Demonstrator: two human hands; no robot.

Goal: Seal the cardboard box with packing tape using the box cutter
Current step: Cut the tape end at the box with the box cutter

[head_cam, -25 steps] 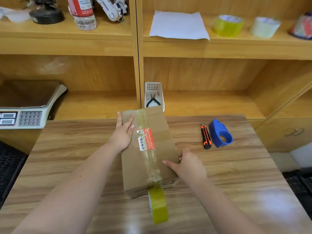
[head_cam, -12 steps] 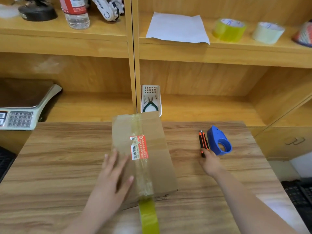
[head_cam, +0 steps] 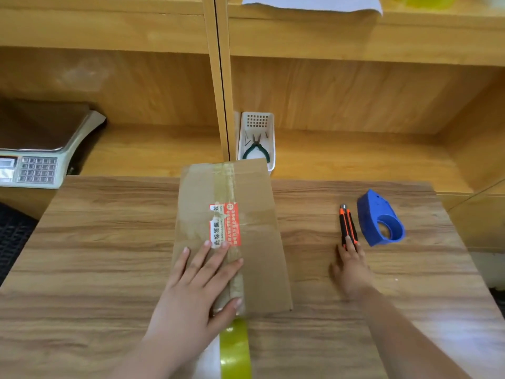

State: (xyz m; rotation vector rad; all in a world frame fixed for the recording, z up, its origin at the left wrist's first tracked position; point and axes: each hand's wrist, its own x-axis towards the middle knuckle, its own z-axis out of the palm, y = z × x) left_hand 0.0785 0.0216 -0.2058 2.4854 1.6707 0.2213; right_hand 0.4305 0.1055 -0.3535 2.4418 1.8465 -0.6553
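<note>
While the left hand (head_cam: 198,291) lies flat, fingers spread, on the box (head_cam: 254,242), right fingertips (head_cam: 351,242) touch the cutter (head_cam: 346,224), grip unclosed

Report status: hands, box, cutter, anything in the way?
Left hand flat on box, pinning tape. Right hand fingers touching box cutter, not gripped. Blue dispenser beside cutter, clear.

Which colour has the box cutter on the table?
Orange and black: the box cutter, seen in the head view, the only view.

A wood-grain laminate tabletop (head_cam: 109,255) fills the lower frame; behind it, light wooden shelving (head_cam: 355,45) with a vertical divider (head_cam: 220,77) spans the top.
</note>
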